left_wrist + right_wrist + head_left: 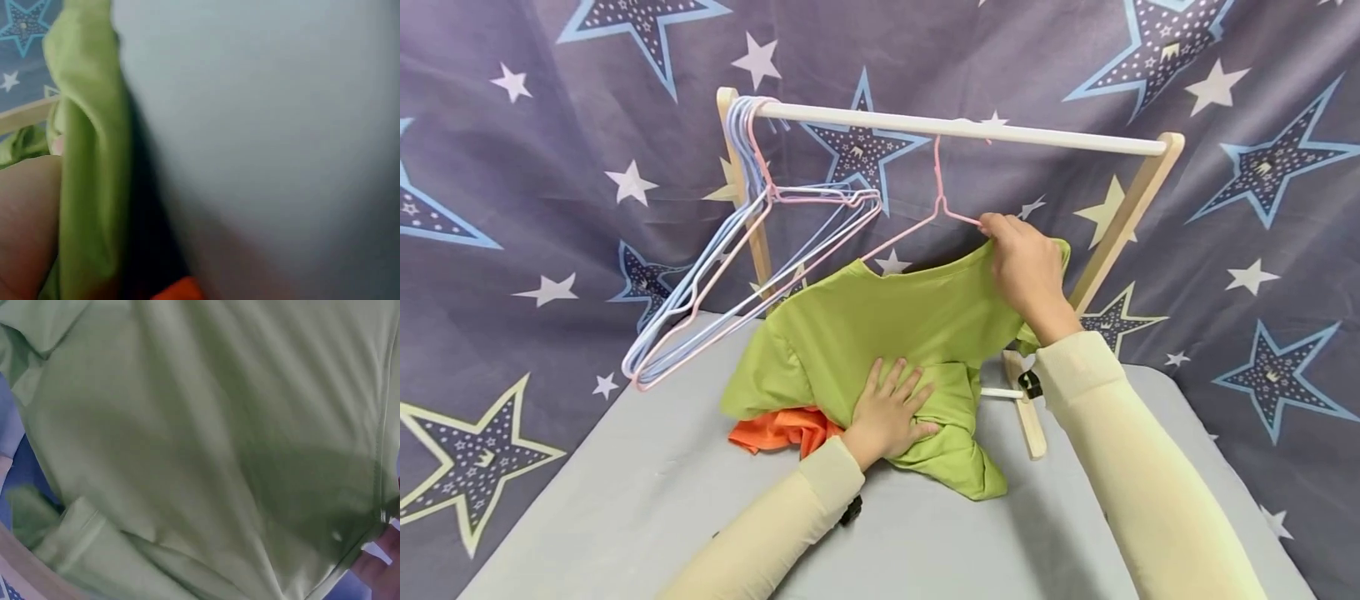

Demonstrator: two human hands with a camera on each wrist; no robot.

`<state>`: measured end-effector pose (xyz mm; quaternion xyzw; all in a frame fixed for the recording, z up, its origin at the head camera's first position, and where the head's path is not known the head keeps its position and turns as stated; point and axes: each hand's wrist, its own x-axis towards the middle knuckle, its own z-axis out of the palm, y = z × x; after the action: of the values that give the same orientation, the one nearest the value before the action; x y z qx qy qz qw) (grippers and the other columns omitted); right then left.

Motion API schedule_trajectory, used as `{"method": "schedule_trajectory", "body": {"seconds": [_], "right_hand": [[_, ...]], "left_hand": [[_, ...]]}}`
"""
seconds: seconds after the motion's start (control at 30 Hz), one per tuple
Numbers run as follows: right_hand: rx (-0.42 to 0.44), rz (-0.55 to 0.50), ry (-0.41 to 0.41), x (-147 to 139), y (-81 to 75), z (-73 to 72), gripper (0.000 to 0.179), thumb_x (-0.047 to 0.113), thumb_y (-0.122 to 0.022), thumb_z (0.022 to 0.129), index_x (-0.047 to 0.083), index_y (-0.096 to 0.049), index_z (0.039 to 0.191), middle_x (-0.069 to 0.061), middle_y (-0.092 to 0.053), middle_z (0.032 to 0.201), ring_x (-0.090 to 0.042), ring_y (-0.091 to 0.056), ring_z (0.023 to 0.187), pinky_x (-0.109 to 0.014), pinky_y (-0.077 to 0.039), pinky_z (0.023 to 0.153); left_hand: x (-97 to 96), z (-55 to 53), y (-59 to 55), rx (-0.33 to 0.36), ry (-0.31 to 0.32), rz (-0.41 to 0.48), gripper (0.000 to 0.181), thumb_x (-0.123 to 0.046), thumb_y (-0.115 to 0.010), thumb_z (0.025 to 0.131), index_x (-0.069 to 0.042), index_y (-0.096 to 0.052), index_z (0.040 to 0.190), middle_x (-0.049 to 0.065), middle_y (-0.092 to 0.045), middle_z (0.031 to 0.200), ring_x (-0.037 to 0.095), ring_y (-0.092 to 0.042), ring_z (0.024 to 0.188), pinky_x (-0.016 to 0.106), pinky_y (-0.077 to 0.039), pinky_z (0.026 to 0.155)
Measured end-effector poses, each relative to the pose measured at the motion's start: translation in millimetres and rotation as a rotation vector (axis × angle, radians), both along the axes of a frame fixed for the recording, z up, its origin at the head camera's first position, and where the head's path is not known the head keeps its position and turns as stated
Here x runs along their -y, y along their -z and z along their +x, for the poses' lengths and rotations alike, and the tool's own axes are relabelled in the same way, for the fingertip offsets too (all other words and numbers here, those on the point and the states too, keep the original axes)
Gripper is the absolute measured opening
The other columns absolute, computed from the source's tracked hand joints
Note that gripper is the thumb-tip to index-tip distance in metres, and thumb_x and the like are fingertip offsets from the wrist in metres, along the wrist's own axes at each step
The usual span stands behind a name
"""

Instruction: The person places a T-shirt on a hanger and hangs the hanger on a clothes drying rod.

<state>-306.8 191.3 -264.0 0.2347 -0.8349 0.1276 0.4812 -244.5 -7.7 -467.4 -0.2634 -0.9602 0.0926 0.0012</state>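
A lime-green T-shirt (917, 312) hangs slanted on a pink wire hanger (901, 237), whose hook sits over the white rail (1037, 135). My right hand (1022, 262) pinches the shirt's shoulder by the neckline, together with the hanger's arm. Spread flat on the shirt's lower front is my left hand (887, 414), its fingers straight. Bunched orange cloth (786, 429) lies beneath the shirt's left side. Green fabric (187, 444) fills most of the right wrist view, with fingertips (381, 562) at its right edge. The left wrist view is largely blocked by a blurred pale surface.
Several blue and pink hangers (700, 279) hang bunched at the rail's left end. The rail stands on a wooden frame (1123, 221) with a foot (1030, 425) on the grey table (625, 508). A star-patterned curtain (497, 333) surrounds the table's back and sides.
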Motion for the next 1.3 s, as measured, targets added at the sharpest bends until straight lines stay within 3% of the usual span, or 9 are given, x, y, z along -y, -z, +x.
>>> {"method": "schedule_trajectory", "body": {"seconds": [0.27,0.43,0.57,0.73,0.83,0.93,1.13,1.23,1.3], "right_hand": [[0.141,-0.123,0.069,-7,-12.2,-5.0,0.020,0.012,-0.052,0.104,0.007,-0.070,0.109,-0.010,-0.075,0.104,-0.038,-0.070,0.086,-0.058,-0.048,0.062],[0.273,-0.173,0.149,-10,-24.5,-5.5,0.021,0.019,-0.051,0.107,0.009,-0.069,0.114,-0.011,-0.074,0.109,-0.044,-0.068,0.091,-0.059,-0.048,0.071],[0.328,-0.211,0.178,-12,-35.4,-6.4,0.025,0.024,-0.050,0.108,0.009,-0.068,0.116,-0.011,-0.073,0.112,-0.047,-0.067,0.096,-0.061,-0.048,0.077],[0.319,-0.250,0.187,-16,-45.0,-6.3,0.025,0.023,-0.049,0.108,0.006,-0.067,0.115,-0.013,-0.072,0.112,-0.047,-0.066,0.099,-0.061,-0.047,0.084],[0.339,-0.242,0.173,-17,-39.9,-6.8,0.024,0.021,-0.051,0.108,0.006,-0.067,0.114,-0.014,-0.072,0.111,-0.047,-0.065,0.098,-0.061,-0.047,0.083],[0.367,-0.217,0.149,-16,-27.9,-8.5,0.021,0.020,-0.052,0.107,0.006,-0.067,0.113,-0.015,-0.073,0.110,-0.047,-0.066,0.097,-0.062,-0.047,0.082],[0.391,-0.190,0.118,-12,-4.5,-7.9,0.018,0.018,-0.054,0.106,0.007,-0.067,0.110,-0.014,-0.072,0.106,-0.045,-0.067,0.092,-0.061,-0.048,0.079],[0.381,-0.163,0.084,-9,4.5,-5.3,0.017,0.016,-0.054,0.106,0.005,-0.067,0.111,-0.015,-0.072,0.106,-0.044,-0.068,0.092,-0.060,-0.049,0.077],[0.376,-0.140,0.060,-7,9.7,-3.1,0.018,0.015,-0.054,0.106,0.004,-0.067,0.113,-0.016,-0.072,0.107,-0.043,-0.068,0.092,-0.059,-0.050,0.076]], "left_hand": [[-5.0,11.0,4.9,0.119,0.017,-0.134,0.076,-0.075,-0.019,0.098,-0.040,-0.004,0.164,-0.006,0.003,0.172,0.025,0.017,0.156,0.061,0.023,0.115],[-1.4,19.8,-13.6,0.232,0.048,-0.129,0.080,-0.076,-0.039,0.096,-0.045,-0.007,0.162,-0.008,0.003,0.172,0.024,0.016,0.156,0.059,0.023,0.116],[4.8,22.0,-26.8,0.250,0.105,-0.117,0.085,-0.073,-0.056,0.091,-0.047,-0.015,0.161,-0.007,0.000,0.172,0.025,0.012,0.157,0.059,0.018,0.119],[8.1,21.4,-36.2,0.282,0.140,-0.127,0.087,-0.042,-0.073,0.092,-0.052,-0.019,0.159,-0.007,0.001,0.172,0.028,0.012,0.157,0.060,0.016,0.119],[6.9,22.9,-38.0,0.337,0.119,-0.115,0.099,-0.016,-0.076,0.088,-0.054,-0.017,0.158,-0.007,0.001,0.172,0.028,0.008,0.157,0.063,0.012,0.120],[3.9,28.0,-39.0,0.370,0.087,-0.102,0.108,-0.006,-0.075,0.086,-0.055,-0.012,0.159,-0.006,-0.002,0.172,0.029,0.002,0.158,0.067,0.004,0.119],[0.3,41.7,-44.4,0.298,0.105,-0.077,0.106,-0.017,-0.078,0.087,-0.053,-0.010,0.160,-0.004,-0.007,0.172,0.029,-0.008,0.158,0.066,-0.011,0.121],[5.3,49.1,-57.9,0.241,0.186,0.012,0.095,-0.022,-0.077,0.090,-0.048,-0.019,0.161,0.000,-0.011,0.172,0.030,-0.011,0.157,0.062,-0.011,0.122],[12.4,51.3,-73.1,0.123,0.281,0.120,0.084,-0.024,-0.075,0.091,-0.039,-0.030,0.161,0.003,-0.020,0.169,0.031,-0.020,0.155,0.061,-0.014,0.122]]}}
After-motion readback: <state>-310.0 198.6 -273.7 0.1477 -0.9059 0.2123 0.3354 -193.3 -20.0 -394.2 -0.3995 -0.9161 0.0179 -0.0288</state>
